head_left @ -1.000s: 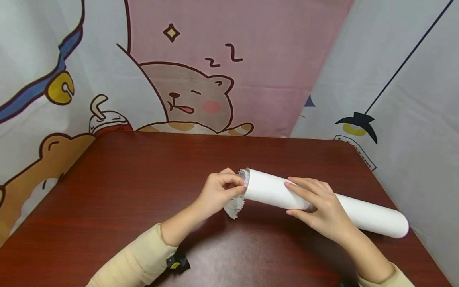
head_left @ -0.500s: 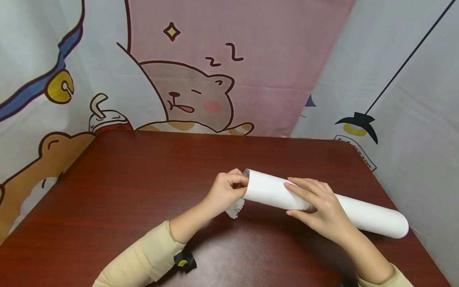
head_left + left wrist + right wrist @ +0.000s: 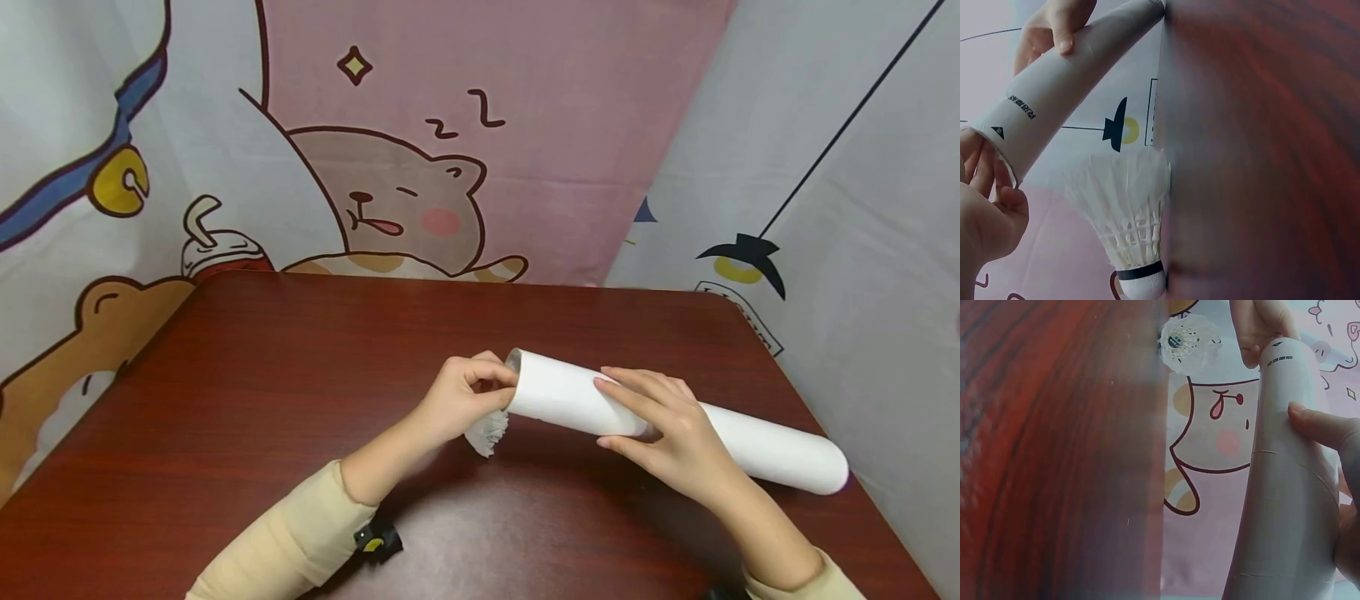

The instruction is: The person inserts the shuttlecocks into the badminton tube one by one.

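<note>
A long white shuttlecock tube [image 3: 566, 390] slants across the right half of the table, open end to the left. My right hand [image 3: 667, 421] grips it round the middle, thumb on the near side and fingers over the top. At the mouth is my left hand [image 3: 465, 396]; in the left wrist view its fingers [image 3: 985, 165] reach inside the rim. Their tips are hidden in the tube, so I cannot tell whether they pinch anything. A white feather shuttlecock [image 3: 1135, 212] with a black band stands cork down on the table, partly behind the left hand in the head view.
The dark red-brown table [image 3: 300, 367] has its far edge against a cartoon-printed cloth [image 3: 570, 150]. Small dark print marks the tube near its mouth. A black device [image 3: 378, 540] sits at the left sleeve cuff.
One second ago, shuttlecock feathers showed at the tube's mouth beside my left fingers; they have gone inside and the fingers have followed into the opening. The right hand and tube have stayed put.
</note>
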Available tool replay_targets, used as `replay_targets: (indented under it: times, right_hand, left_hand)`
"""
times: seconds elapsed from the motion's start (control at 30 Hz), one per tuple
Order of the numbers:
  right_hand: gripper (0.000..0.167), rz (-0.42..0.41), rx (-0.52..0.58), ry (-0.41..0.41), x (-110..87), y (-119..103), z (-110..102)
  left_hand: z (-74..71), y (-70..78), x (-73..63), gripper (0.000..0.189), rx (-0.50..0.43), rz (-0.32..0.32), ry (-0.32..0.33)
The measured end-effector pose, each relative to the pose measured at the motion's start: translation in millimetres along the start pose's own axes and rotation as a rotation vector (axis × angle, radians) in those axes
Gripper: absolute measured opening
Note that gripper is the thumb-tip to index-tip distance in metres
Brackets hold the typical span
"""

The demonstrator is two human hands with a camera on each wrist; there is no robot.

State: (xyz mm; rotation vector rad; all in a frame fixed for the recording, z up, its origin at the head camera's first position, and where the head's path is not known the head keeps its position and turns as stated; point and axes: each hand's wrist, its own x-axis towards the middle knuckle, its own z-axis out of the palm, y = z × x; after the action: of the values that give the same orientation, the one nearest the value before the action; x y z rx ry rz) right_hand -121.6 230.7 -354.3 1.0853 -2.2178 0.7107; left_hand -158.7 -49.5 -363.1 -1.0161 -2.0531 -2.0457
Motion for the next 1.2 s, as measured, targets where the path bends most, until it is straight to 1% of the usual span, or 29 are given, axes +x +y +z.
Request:
replay_targets:
  times: [0.07,0.2,0.33,0.47,0.6,0.7,0.83,0.93,1.1,1.2]
  right_hand:
    - [0.060,0.001,-0.001,0.000,0.1,0.1,-0.6]
    - [0.060,0.007,-0.004,0.002,0.5,0.7,-2.0]
    - [0.060,0.014,-0.004,0.002,1.5,1.6,-2.1]
    - [0.060,0.017,-0.007,0.000,2.1,2.0,-2.5]
    - [0.061,0.023,-0.010,0.013,3.0,2.3,-4.5]
    - [0.061,0.032,-0.013,0.029,3.7,3.4,-6.6]
    - [0.061,0.039,-0.021,0.041,3.8,6.1,-8.6]
    - [0.062,0.043,-0.028,0.042,3.6,9.1,-9.6]
    - [0.063,0.053,-0.027,0.050,5.5,14.5,-11.5]
    - [0.064,0.064,-0.017,0.048,6.9,17.0,-13.0]
  left_hand:
    - [-2.3,-0.1,-0.5,0.010,-0.011,0.006,-0.019]
    - [-7.0,0.3,-0.7,0.009,-0.004,0.029,-0.042]
    - [-11.7,4.2,-1.6,0.009,0.016,0.042,-0.043]
    - [-16.4,6.4,-3.4,0.007,0.046,0.069,-0.041]
    - [-22.9,6.5,-6.8,0.005,0.086,0.081,-0.016]
    - [-27.5,5.3,-10.6,0.008,0.122,0.067,0.014]
    - [-32.1,4.3,-17.3,0.012,0.185,0.051,0.034]
    - [-34.0,4.3,-22.7,0.016,0.225,0.036,0.029]
    - [-34.7,3.4,-32.3,0.023,0.236,-0.007,0.002]
    - [-33.3,1.8,-38.1,0.026,0.289,-0.023,-0.006]
